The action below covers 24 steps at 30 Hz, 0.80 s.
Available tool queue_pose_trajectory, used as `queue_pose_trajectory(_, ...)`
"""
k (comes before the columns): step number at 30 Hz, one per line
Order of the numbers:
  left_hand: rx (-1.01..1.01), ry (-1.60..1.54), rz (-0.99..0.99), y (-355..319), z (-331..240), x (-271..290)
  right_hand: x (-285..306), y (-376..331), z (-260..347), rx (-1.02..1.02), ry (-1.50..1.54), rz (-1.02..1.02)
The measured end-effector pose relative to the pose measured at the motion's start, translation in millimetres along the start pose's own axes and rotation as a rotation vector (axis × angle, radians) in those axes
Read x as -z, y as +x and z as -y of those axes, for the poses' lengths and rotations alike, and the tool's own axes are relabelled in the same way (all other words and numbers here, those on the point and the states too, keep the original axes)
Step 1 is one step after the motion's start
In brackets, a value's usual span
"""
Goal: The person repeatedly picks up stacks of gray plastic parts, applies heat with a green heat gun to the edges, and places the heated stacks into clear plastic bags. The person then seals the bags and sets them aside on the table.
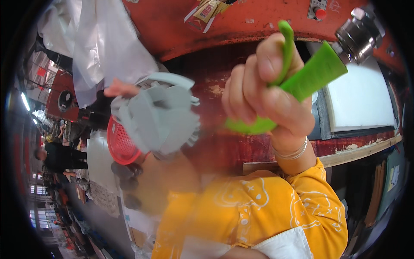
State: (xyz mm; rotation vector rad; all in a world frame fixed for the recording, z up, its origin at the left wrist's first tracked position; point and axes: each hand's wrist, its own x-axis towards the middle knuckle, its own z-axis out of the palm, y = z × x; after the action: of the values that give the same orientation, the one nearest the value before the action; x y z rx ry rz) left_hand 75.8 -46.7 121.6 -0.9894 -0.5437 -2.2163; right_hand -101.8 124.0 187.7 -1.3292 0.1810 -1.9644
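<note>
My right hand (269,86) is closed round a bright green handle-like piece (317,71), with a thin curved prong sticking up past my fingers. The piece's wide end meets a shiny metal fitting (358,36); I cannot tell whether the two are joined. At the left, my left hand (120,88) grips a loose bundle of light grey flat cut pieces (159,112). Fingertips show at the bundle's far left edge, while most of that hand is hidden behind the pieces. My left forearm is smeared by motion.
A red machine (250,21) with a red button (319,13) spans the far side. Clear plastic sheeting (97,47) hangs at the left above a red basket (120,144). A white slab (360,97) lies at the right. Another person (62,156) stands far left.
</note>
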Motion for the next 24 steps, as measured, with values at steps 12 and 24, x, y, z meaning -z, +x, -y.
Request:
queue_pose_trajectory(12,0.033,0.925,-0.354,-12,5,-11,-10,16,0,-0.030,-0.380,-0.272)
queue_pose_trajectory(24,0.287,0.831,-0.106,-19,13,5,-12,22,-5,-0.068,-0.113,-0.027)
